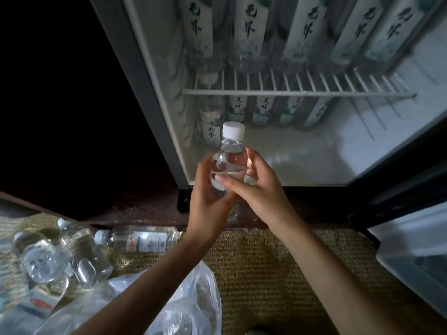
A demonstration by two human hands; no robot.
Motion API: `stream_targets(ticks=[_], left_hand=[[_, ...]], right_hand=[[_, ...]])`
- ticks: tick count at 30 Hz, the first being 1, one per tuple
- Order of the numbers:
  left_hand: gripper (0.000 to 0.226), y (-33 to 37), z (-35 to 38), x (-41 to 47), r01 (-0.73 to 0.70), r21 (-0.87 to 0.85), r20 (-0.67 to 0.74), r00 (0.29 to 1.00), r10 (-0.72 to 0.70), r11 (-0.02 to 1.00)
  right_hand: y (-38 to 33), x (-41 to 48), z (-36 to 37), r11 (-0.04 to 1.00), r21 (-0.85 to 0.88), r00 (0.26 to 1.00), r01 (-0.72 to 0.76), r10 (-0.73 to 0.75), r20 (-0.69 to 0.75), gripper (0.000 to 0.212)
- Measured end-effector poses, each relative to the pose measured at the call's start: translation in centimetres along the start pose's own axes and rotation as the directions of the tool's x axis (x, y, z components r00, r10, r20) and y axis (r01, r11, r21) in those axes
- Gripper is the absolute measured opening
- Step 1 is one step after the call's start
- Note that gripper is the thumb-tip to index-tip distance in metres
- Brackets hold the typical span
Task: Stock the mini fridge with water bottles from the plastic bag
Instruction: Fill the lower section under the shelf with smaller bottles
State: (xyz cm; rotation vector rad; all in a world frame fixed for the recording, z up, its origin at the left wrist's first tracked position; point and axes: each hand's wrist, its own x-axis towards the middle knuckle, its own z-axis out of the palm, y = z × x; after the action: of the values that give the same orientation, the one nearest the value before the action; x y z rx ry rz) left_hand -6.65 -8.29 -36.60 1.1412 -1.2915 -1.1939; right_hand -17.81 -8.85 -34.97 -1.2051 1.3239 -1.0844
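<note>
Woven mat [278, 262] fronts the open mini fridge [302, 163]; left hand [208, 201] and right hand [258, 189] clasp one water bottle [228, 160].

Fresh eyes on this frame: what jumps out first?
The clear, white-capped water bottle at centre, gripped by both the left hand and the right hand just in front of the open mini fridge. Behind it, rows of labelled bottles stand on the wire shelf and on the fridge floor below. At lower left, loose bottles lie on the woven mat beside the crumpled plastic bag.
</note>
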Motion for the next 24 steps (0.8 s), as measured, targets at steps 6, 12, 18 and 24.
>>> stream_targets(ticks=[6,12,18,24], left_hand=[[0.063,0.5,0.6,2.6,-0.131,0.109,-0.02,0.991,0.134,0.985],[0.065,0.0,1.3,4.8,-0.192,0.183,0.045,0.981,0.187,0.964],[0.07,-1.3,0.9,5.1,-0.169,0.214,0.044,0.986,0.163,0.962],[0.06,-2.2,0.9,4.5,-0.129,0.216,0.046,0.991,0.122,0.968]], right_hand=[[-1.4,1.5,-1.1,0.989,0.033,0.987,0.147,-0.145,-0.067,0.059],[-1.1,2.5,-1.7,0.977,0.037,0.969,0.211,-0.204,-0.14,0.065],[-0.2,3.1,-1.4,0.978,0.021,0.972,0.208,-0.204,-0.116,0.065],[0.9,3.0,-0.9,0.968,0.005,0.961,0.249,-0.246,-0.125,0.066]])
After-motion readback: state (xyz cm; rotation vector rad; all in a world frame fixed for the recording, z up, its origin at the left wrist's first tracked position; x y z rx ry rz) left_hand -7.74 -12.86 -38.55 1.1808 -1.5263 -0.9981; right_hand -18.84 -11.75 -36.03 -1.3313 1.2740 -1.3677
